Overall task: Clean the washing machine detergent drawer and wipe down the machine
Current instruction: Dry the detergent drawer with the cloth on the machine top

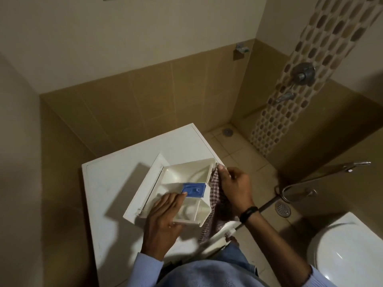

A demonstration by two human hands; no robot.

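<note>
right now the detergent drawer (182,179) lies on top of the washing machine (107,193), toward the machine's right side, with its front panel turned to the machine's left. my left hand (163,216) holds the drawer's near corner, fingers curved over it up to the blue insert (193,189), thumb on the near wall. my right hand (234,187) grips a checked cloth (215,212) pressed to the drawer's right wall, and the cloth hangs over the machine's right edge.

tiled wall (165,96) runs behind the machine and along its left. to the machine's right a toilet (348,251) stands near, with a looped metal spray hose (350,165) and a floor drain (282,208) between them. shower taps (303,74) sit farther right and back. the drawer's right wall lies just inside the machine's right edge. white top shows left of and behind the drawer, and open floor stretches back right of the machine.
</note>
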